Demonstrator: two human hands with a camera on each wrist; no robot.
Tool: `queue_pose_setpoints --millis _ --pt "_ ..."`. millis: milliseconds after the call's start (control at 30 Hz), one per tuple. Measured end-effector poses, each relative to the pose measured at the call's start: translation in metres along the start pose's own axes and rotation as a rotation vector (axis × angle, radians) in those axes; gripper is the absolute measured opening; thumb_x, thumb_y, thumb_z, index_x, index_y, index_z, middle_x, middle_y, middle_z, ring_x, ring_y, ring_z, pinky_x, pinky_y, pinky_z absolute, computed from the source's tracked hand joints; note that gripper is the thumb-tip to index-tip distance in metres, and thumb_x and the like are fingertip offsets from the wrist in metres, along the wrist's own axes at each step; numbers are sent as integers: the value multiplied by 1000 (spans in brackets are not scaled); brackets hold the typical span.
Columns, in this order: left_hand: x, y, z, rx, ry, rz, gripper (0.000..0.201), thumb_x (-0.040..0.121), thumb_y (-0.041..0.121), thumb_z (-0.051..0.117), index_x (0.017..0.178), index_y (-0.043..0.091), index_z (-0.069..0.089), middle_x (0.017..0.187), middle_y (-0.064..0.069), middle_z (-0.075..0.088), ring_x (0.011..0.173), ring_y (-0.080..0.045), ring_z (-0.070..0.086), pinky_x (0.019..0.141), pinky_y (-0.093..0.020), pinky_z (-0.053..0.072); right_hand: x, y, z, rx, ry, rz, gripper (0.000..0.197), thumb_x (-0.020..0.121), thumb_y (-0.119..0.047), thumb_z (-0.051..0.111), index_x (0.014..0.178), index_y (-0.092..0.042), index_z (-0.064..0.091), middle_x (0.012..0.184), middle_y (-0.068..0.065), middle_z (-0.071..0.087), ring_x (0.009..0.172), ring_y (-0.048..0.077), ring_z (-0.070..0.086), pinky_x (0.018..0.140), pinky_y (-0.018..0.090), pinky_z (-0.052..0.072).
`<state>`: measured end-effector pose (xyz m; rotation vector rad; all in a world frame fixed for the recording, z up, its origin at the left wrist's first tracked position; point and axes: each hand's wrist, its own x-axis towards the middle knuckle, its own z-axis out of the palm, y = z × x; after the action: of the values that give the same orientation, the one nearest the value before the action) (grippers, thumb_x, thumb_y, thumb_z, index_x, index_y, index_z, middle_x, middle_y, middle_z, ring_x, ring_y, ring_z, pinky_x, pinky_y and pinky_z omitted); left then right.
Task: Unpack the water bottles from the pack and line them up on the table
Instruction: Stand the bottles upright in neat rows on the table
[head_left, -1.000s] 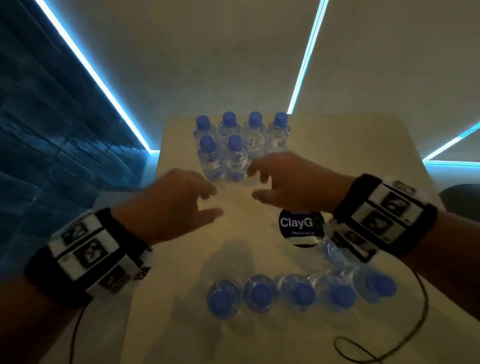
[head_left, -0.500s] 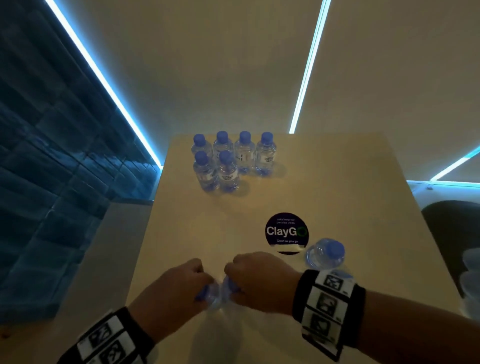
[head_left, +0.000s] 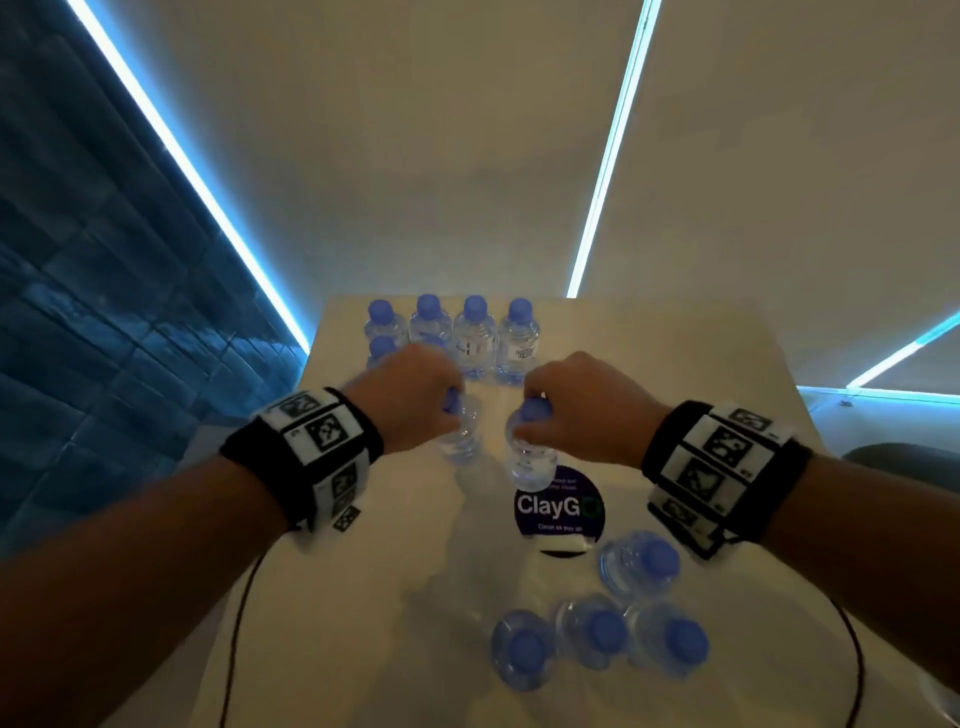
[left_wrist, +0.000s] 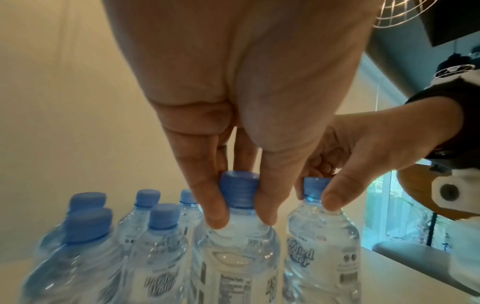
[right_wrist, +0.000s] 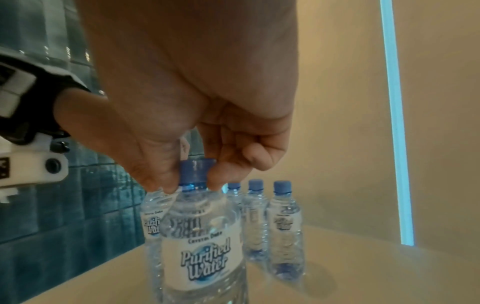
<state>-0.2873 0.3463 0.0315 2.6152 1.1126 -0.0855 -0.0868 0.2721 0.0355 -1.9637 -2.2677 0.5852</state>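
The bottle label (right_wrist: 205, 261) is reading "Purified Water" — smaller print above it too blurred; the round table sticker (head_left: 560, 506) is showing "ClayG" — the rest unreadable.

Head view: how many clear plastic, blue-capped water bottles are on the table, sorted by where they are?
Clear plastic blue-capped bottles standing at the far end: 6
Held bottles, one each in left hand and right hand: 2
Near-edge bottles: 4
Total: 12

Round dark-blue "ClayGo" sticker (head_left: 560, 506) on beige table (head_left: 675, 364); thin black cable (head_left: 852, 649); cyan light strips (head_left: 608, 150); teal tiled wall (head_left: 104, 338).
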Motion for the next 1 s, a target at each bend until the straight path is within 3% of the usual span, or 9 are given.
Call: queue_pose_setpoints --millis 133,267,400,633,800,900,1000 --pt "57 5 8 -5 17 -43 13 76 25 64 70 14 67 72 0 66 71 -21 60 71 -36 51 42 26 10 6 38 88 24 73 -38 66 74 -14 64 71 5 64 65 24 59 58 32 46" --pt "93 0 24 -23 9 -145 13 75 19 65 67 10 67 70 -6 67 71 -26 63 71 -37 53 68 45 29 17 53 175 18 73 -34 62 65 -17 58 69 6 63 66 27 61 58 33 45" --pt "113 -13 39 24 -18 -228 18 77 28 68 86 13 70 85 -5 69 80 -24 66 73 -34 56 82 53 37 59 77 226 14 74 -27 60 64 -18 57 69 4 62 63 25 58 58 32 45" --pt "128 -15 50 75 72 -197 4 82 18 62 81 16 66 82 -3 65 82 -22 63 74 -32 47 96 56 34 78 58 223 16 76 -27 63 72 -12 66 72 6 66 66 23 61 59 31 46" --pt "124 -16 47 81 73 -162 7 80 16 61 81 12 66 84 -6 69 84 -26 65 80 -40 52 88 53 28 157 64 230 21 78 -28 66 86 -9 69 84 10 69 77 25 62 65 31 45" --pt "116 -13 41 74 -16 -155 23 82 20 67 103 9 67 101 -10 68 94 -29 64 83 -39 54 78 48 23 187 65 222 32 81 -32 64 103 -9 66 99 12 70 90 29 64 76 36 50" --pt "104 -13 34 72 40 -114 33 83 21 62 113 10 59 111 -11 60 101 -31 61 85 -41 51 59 46 14 201 56 196 48 84 -39 62 121 -10 54 111 12 67 99 31 62 82 37 47"
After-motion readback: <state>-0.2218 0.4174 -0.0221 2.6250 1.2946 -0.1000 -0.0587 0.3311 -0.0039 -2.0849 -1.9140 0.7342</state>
